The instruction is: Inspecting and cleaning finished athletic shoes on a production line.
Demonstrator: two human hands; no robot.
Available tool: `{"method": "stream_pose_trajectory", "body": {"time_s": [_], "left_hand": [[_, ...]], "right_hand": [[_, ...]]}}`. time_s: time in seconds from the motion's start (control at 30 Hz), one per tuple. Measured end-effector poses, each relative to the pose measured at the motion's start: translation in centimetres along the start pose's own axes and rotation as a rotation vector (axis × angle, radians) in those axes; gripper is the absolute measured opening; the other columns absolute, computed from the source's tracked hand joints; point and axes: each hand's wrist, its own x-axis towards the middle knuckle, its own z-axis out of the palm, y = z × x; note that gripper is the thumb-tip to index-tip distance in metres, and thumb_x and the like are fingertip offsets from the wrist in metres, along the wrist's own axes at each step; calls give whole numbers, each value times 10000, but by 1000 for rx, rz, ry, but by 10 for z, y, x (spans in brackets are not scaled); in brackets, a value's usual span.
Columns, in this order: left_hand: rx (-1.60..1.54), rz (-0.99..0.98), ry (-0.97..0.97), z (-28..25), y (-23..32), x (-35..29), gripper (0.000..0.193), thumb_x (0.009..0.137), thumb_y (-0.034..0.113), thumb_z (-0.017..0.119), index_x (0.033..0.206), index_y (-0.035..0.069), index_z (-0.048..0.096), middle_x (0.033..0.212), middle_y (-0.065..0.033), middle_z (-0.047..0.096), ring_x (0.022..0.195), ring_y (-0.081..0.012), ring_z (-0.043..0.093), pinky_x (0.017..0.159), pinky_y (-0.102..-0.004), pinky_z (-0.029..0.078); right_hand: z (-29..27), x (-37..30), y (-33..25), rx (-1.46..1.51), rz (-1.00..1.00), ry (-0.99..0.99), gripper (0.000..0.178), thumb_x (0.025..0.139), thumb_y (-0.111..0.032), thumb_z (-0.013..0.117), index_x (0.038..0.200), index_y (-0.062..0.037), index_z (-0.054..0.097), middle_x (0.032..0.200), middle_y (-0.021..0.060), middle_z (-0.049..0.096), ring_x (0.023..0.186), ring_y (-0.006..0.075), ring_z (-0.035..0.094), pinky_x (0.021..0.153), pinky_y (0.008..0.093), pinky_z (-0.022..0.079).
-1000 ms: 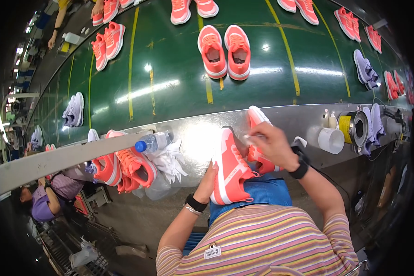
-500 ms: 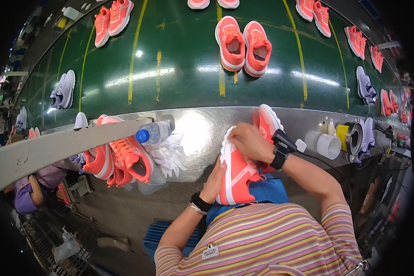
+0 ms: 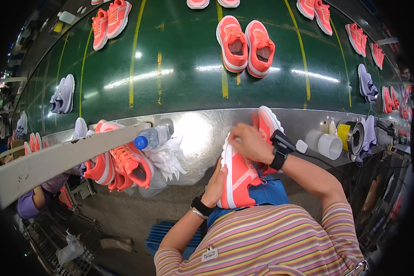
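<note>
Along the near edge of the metal surface (image 3: 199,161), two coral shoes are at the hands. The left hand (image 3: 213,185) holds one, the worked shoe (image 3: 237,177), by its white sole, fingers pressed against the side; its toe points toward the belt and its heel sits over the lap, past the edge. The right hand (image 3: 253,144) has its fingers drawn narrow at that toe; whether they pinch anything cannot be told. Partly behind this hand lies the second shoe (image 3: 264,125), toe close to the belt's border.

To the left are one blue-capped bottle (image 3: 157,136), one heap of white paper (image 3: 166,158), too tangled to count, and at least three coral shoes in a cluster (image 3: 134,164), partly hidden by one pale rail (image 3: 73,154). Farther right stand one tin with a yellow label (image 3: 348,136) and one white cup (image 3: 330,146).

Bare metal gives open room between paper and worked shoe. Beyond, the green belt (image 3: 184,92) carries one coral pair (image 3: 233,48) near its middle, with wide free stretches on both sides.
</note>
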Motion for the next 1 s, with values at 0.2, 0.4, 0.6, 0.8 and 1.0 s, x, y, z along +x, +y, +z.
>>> {"method": "stream_pose_trajectory", "body": {"time_s": [0.2,0.4,0.6,0.8,1.0], "left_hand": [[6,26,-20,-5,0,1,527,963,291,300,1401,24,182,1385,-116,309,1272,-178,287,1048,-282,209],[-202,-239,-171,-20,10,3,495,971,305,319,1366,13,260,1318,-107,413,1156,-146,450,983,-289,353],[-465,-503,-357,-47,24,-11,439,964,301,366,1262,-19,410,1220,-107,510,1062,-145,531,922,-282,431],[-100,-576,-444,-66,36,-25,417,962,298,377,1233,-8,455,1154,-65,553,975,-88,552,843,-234,454],[187,-525,-564,-56,45,-21,426,953,335,391,1155,-13,529,1041,-29,590,876,-41,527,773,-222,451]], "right_hand": [[4,-13,3,78,-84,-52,81,746,-82,573,743,-10,610,767,140,551,793,291,543,718,369,430],[-11,9,27,33,-273,-336,84,740,-71,584,783,-3,612,782,112,554,826,276,541,733,358,427],[-10,9,18,143,-359,-590,95,738,-69,605,807,-5,607,784,108,561,789,288,556,712,362,437],[-19,-13,-11,251,-258,-757,99,770,-68,599,850,-10,601,805,114,558,819,286,543,713,350,435],[-11,-28,-21,274,-348,-682,87,770,-64,594,845,-20,595,797,108,536,799,277,540,699,348,434]]}}
